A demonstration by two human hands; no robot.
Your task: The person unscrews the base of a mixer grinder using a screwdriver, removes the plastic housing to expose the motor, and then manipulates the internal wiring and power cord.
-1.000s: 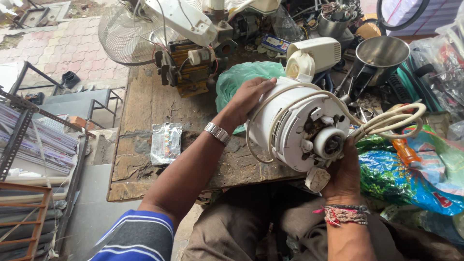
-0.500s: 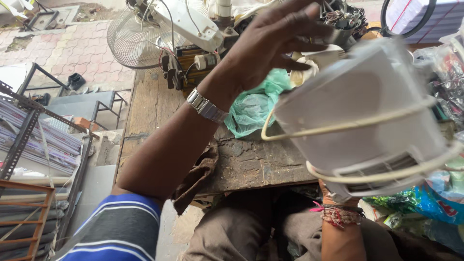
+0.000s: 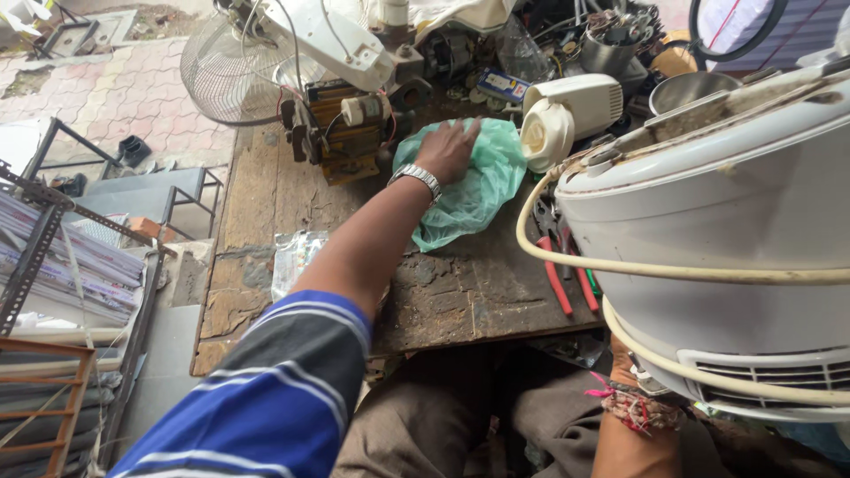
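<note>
My left hand [image 3: 449, 146] reaches across the wooden workbench [image 3: 257, 204] and rests, fingers closed, on a crumpled green plastic bag [image 3: 474, 190]; a metal watch sits on that wrist. Close to the camera at the right is a large white fan motor housing [image 3: 708, 239] with a cream cord [image 3: 620, 265] looped around it. My right hand is hidden beneath the housing and holds it up; only the wrist [image 3: 633, 407] with its thread bracelets shows.
Red-handled pliers [image 3: 558, 279] lie on the bench beside the housing. A white fan body [image 3: 575, 111], a bare motor [image 3: 350, 119], a fan grille [image 3: 226, 75], a steel bowl [image 3: 691, 88] and several parts crowd the back. Metal racks [image 3: 53, 265] stand at left.
My left hand let go of the white housing and moved forward onto the green bag. The housing has swung up closer to the camera, held by my right hand alone.
</note>
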